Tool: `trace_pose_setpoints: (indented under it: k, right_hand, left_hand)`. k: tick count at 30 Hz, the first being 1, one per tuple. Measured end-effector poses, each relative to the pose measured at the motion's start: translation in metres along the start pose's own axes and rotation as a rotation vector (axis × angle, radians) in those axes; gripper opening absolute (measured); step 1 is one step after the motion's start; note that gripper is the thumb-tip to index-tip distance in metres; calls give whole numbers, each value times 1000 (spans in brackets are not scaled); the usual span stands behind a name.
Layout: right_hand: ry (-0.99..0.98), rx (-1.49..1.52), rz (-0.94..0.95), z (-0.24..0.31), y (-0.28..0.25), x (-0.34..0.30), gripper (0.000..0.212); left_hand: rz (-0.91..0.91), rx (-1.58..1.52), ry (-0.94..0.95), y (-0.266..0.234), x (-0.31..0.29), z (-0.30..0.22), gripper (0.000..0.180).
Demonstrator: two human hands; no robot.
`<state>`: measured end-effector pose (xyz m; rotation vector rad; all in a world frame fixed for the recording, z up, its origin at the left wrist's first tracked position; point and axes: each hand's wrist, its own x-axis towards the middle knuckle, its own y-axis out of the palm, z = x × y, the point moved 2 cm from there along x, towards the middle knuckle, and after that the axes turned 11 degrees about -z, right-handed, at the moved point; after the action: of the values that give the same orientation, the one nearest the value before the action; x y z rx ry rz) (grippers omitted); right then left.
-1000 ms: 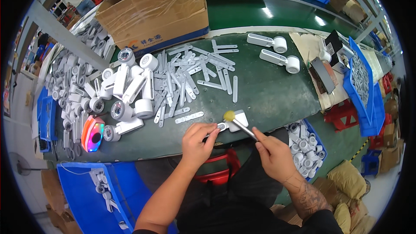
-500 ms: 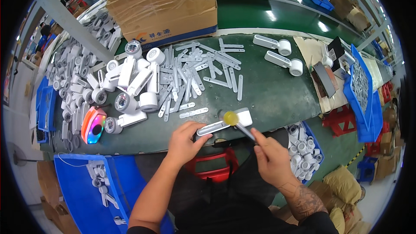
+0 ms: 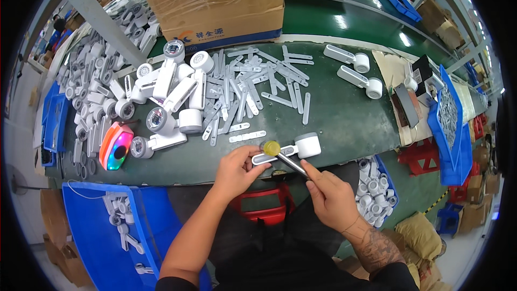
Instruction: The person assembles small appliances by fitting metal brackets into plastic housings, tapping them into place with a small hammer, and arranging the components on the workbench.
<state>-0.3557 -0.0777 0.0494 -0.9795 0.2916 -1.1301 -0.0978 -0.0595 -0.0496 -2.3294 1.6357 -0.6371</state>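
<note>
A white handheld fan [image 3: 308, 144], with a cylindrical head and a long handle with a grey inlay, lies near the front edge of the green table. My left hand [image 3: 237, 170] grips the end of its handle between thumb and fingers. In my right hand [image 3: 333, 196] is a hammer [image 3: 271, 148] with a yellow head and a metal shaft. Its head is over the handle, close to my left fingertips; whether it touches, I cannot tell. Slim grey strips [image 3: 277, 99] lie scattered beyond my hands.
White fans [image 3: 180, 94] are heaped at the left, beside an orange device with coloured lights [image 3: 116, 146]. Two more fans [image 3: 353, 77] lie at the back right. A cardboard box [image 3: 215, 5] stands behind. Blue bins [image 3: 145, 226] flank me below the table edge.
The hammer head has moved left along the handle, from near the fan's head toward my left fingers. My right hand has shifted slightly left, and the whole view has shifted a little.
</note>
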Motion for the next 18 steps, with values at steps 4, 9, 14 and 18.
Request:
trace_pose_setpoints:
  k: [4,9,14,18]
  right_hand:
    - [11,-19,190,1,17,4,49]
    - [4,-15,161,0,16,5,53]
    - [52,62,12,-24,10,6,65]
    - [139,4,-170,-58,10,16,68]
  left_hand:
    - [-41,-118,-100,2,-2,6,59]
    - [-34,-93,-118,4,-2,6,63]
    - [38,0,33,4,3,-8,43]
    - [49,-33,129,27,-1,-22,34]
